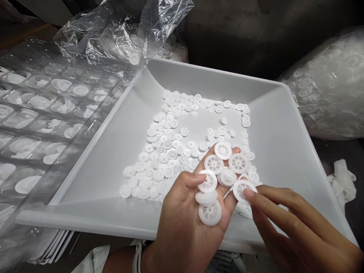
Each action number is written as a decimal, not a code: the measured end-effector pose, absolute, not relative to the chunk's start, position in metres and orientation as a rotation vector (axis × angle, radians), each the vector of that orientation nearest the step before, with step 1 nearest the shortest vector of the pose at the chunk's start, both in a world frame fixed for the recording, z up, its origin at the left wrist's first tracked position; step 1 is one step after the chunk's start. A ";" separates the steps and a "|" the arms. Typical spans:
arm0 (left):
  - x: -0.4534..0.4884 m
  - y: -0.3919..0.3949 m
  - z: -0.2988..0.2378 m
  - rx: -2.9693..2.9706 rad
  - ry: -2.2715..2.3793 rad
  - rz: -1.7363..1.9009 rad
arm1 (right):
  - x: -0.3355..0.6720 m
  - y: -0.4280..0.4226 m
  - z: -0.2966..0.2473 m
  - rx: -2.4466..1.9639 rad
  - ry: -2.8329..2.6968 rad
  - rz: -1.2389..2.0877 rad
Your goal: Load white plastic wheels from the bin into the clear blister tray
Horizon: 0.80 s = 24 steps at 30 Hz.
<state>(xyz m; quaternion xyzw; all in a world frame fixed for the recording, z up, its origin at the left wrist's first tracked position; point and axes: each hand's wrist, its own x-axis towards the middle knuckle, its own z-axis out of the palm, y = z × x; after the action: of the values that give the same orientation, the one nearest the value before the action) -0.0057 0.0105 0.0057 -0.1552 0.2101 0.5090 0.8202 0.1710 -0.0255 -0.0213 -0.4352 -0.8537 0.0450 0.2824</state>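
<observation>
Now held: plastic wheels [214,164] are being cradled on the left hand [182,216], which is spread palm-up, while one wheel is being pressed by its thumb [196,179].
Touched: a single wheel [241,189] is being met by the right hand's [287,223] fingertips [248,193], slightly spread; any pinch cannot be told.
Below: both hands are being held over a white tray [216,81], with loose wheels [167,151] being spread across its floor.
Left: a clear blister sheet [36,113] is being overlapped by the tray's edge, under a plastic bag [99,38].
Right: a bagged heap of wheels [324,87] is being kept beside the tray, near a white cloth [342,182].
</observation>
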 end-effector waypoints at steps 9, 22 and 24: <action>-0.006 0.009 0.003 -0.296 0.473 1.074 | 0.176 -0.024 -0.012 -1.084 -2.418 0.217; -0.006 0.006 0.001 -0.171 0.459 1.042 | 0.152 -0.035 -0.023 -1.163 -2.050 0.323; -0.006 0.004 0.000 -0.132 0.439 1.048 | 0.152 -0.034 -0.023 -1.164 -2.042 0.299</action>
<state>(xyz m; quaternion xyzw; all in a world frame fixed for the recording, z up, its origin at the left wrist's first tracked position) -0.0065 0.0041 0.0003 -0.0623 0.2078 0.4959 0.8408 0.1518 -0.0341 -0.0229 -0.4551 -0.7983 0.1168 0.3768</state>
